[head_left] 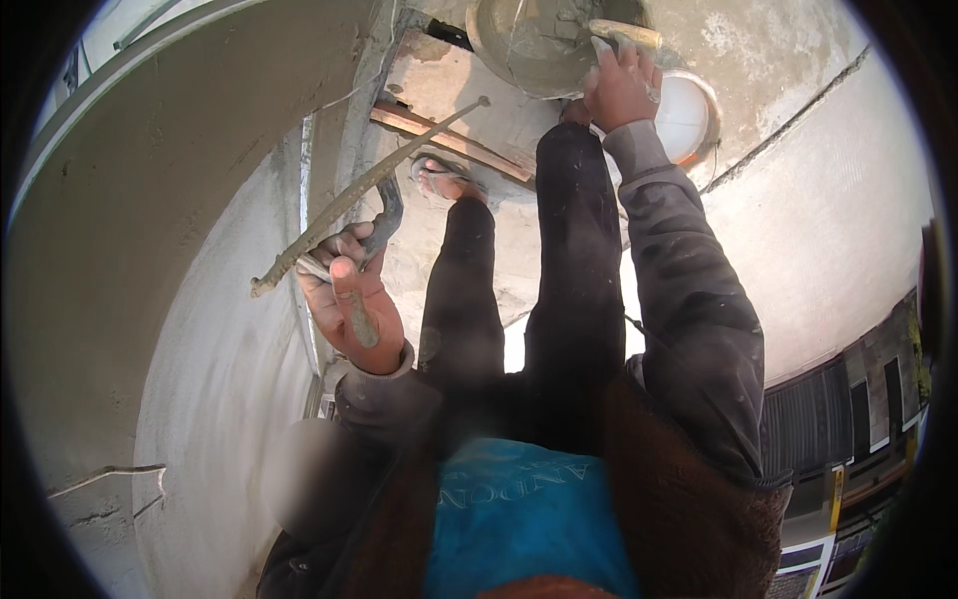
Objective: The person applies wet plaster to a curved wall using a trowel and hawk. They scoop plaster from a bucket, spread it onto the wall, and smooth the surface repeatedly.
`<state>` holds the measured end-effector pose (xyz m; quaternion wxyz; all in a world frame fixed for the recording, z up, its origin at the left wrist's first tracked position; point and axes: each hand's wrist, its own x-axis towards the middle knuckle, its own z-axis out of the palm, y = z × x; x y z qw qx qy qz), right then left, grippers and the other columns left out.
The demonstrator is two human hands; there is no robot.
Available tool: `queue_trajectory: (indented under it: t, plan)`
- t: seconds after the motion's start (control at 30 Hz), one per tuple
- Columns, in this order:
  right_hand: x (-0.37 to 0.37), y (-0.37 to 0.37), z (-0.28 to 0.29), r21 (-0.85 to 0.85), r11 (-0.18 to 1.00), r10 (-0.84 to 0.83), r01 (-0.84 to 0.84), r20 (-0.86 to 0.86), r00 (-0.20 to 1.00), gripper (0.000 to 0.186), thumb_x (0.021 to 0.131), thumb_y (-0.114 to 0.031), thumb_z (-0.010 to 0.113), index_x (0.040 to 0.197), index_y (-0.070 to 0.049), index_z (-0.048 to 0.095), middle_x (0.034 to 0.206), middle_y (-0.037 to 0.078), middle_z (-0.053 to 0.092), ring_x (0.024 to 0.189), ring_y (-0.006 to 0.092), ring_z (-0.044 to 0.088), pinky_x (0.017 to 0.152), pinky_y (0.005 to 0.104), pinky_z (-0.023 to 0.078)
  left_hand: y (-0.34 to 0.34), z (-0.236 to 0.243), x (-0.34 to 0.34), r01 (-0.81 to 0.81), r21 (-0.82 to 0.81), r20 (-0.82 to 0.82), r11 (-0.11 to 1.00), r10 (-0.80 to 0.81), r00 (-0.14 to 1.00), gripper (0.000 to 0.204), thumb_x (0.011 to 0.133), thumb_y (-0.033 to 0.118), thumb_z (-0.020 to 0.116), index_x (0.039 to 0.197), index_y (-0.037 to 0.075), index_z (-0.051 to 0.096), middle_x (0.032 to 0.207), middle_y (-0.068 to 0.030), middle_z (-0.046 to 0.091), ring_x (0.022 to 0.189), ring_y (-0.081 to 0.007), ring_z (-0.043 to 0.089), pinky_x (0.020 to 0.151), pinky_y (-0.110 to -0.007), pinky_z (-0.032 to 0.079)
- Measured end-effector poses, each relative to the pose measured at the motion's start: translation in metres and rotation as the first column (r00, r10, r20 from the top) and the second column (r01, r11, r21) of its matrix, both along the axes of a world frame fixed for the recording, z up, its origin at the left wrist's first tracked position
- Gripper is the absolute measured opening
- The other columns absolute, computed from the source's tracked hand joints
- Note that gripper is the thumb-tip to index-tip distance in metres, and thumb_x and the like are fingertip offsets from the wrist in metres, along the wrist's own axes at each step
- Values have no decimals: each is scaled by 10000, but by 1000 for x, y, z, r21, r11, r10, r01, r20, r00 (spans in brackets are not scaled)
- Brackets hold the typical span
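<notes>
My left hand (351,299) grips the handle of a mortar-caked trowel (369,195), whose long flat blade runs edge-on from lower left to upper right beside the plastered wall (180,250). My right hand (621,88) reaches down and holds a wooden-handled tool (624,33) at the rim of a grey pan of wet mortar (524,45). My legs in dark trousers stretch downward between the two arms. One foot in a sandal (444,180) rests on a wooden plank (449,140).
A white bucket (689,115) stands right of the mortar pan. A concrete slab (798,200) spreads to the right, with a drop to building fronts (848,429) beyond its edge. The freshly plastered wall fills the left side.
</notes>
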<state>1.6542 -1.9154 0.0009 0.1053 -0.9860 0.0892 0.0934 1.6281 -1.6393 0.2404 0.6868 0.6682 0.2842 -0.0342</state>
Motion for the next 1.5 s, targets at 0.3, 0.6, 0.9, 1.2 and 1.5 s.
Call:
queue_trajectory:
  t: [0.3, 0.6, 0.9, 1.2, 1.5]
  plan:
    - [49, -44, -141, -334, 820, 336, -465, -377, 863, 361, 859, -308, 643, 1142, -84, 644, 1136, 94, 665, 1271, 276, 486, 985, 463, 400, -2, 0, 1, 102, -176, 115, 979, -82, 990, 257, 965, 196, 599, 1108, 16, 483, 1050, -120, 503, 1040, -269, 550, 1043, -509, 425]
    - [-33, -59, 49, 314, 868, -189, 384, -507, 841, 416, 963, -386, 519, 1170, -25, 540, 1027, 206, 670, 939, 357, 683, 819, 446, 520, -5, -34, -17, 194, -339, 206, 921, -128, 970, 447, 989, 246, 584, 1377, 54, 468, 1292, -71, 544, 1219, -243, 512, 1082, -458, 398]
    - [-62, -17, 186, 551, -296, -184, 781, -835, 519, 431, 1046, -410, 407, 1245, -36, 490, 802, 56, 534, 512, 118, 532, 448, 249, 473, -33, -81, 24, 270, -690, 201, 671, -180, 963, 436, 993, 270, 575, 1354, 54, 462, 1303, -68, 565, 1219, -189, 543, 1053, -330, 442]
    - [-84, -28, 212, 436, -232, -33, 869, -897, 441, 490, 1058, -425, 362, 1266, 4, 476, 729, 47, 508, 416, 106, 471, 374, 229, 423, -77, -130, 91, 403, -441, 286, 802, -301, 910, 336, 996, 260, 569, 1201, 2, 504, 991, -41, 577, 826, -129, 521, 756, -276, 445]
    - [-134, -35, 247, 508, -303, -85, 806, -857, 508, 396, 1024, -328, 508, 1285, -37, 444, 864, 57, 547, 595, 106, 561, 505, 245, 467, -102, -143, 98, 348, -475, 287, 808, -231, 929, 228, 1000, 232, 519, 1144, 54, 524, 929, -11, 534, 770, -129, 427, 762, -306, 411]
